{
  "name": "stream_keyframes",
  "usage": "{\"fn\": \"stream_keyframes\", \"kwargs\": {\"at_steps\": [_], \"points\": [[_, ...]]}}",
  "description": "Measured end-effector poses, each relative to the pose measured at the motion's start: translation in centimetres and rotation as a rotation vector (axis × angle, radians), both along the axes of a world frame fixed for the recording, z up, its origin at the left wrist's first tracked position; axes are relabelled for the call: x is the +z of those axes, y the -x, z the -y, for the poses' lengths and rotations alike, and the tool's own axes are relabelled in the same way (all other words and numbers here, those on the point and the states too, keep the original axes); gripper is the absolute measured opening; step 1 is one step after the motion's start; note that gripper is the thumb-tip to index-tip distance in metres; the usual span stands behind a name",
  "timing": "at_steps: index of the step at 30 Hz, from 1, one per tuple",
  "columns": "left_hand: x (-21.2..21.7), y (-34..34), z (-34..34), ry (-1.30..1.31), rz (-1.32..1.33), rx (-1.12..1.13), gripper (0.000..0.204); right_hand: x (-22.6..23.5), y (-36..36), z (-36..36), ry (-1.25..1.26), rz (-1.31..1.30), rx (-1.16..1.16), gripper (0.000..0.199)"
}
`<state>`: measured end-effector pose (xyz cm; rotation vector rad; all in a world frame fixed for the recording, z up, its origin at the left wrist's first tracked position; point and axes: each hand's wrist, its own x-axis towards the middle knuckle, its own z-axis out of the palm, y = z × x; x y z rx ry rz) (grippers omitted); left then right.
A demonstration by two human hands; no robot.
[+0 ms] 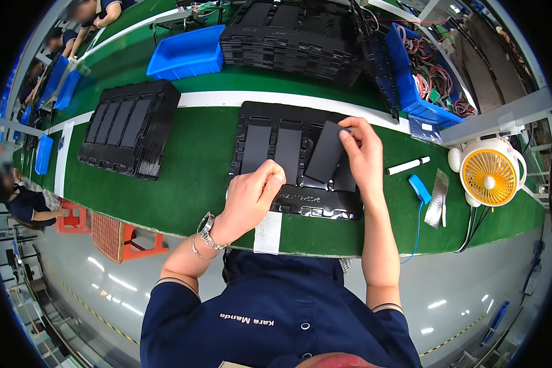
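the right hand point(366, 156) pinches a dark flat block point(326, 153) near its upper right corner, thumb on the near face and fingertips at the top edge. the block slants down and to the left from those fingers, over the right part of a black moulded tray point(334, 204); whether its lower end touches the tray i cannot tell.

the left hand point(251, 193) is over the tray's lower left part, its fingers curled in and the thumb pressed toward the index finger; whether anything is inside them i cannot tell. just beyond these fingers, two similar dark blocks, a left one point(256, 147) and a middle one point(289, 153), lie side by side in the tray.

well left of the left fingers stands a stack of black trays point(148, 144), with dark blocks in the top one. beyond both hands' fingers are a blue bin point(193, 69) and a bigger tray stack point(288, 54). right of the right fingers lie a white pen point(409, 165) and a blue band point(419, 189), with a white and yellow fan point(489, 178) farther out.
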<state>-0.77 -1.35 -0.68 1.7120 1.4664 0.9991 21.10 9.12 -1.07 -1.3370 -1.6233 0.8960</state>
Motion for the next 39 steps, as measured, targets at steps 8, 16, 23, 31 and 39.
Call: {"fn": "stream_keyframes", "kwargs": {"at_steps": [8,16,23,31,39], "points": [[0.5,-0.2,0.1,0.027,-0.039,-0.032,0.02,0.0,-0.3,-0.2,-0.193,0.314,-0.047,0.013],[0.8,-0.6,0.2,0.024,-0.084,-0.083,0.012,1.0,-2.8,-0.2,-0.174,0.685,-0.088,0.013],[0.5,-1.2,0.4,0.047,-0.106,-0.152,0.011,1.2,-2.4,0.1,-0.136,0.718,-0.081,0.015],[0.4,-1.5,0.3,0.082,-0.154,-0.293,0.011,1.0,-2.1,0.0,-0.158,0.732,-0.066,0.014],[0.3,-1.5,0.2,0.038,-0.166,-0.31,0.01,1.0,-1.8,-0.1,-0.159,0.729,-0.066,0.016]]}}
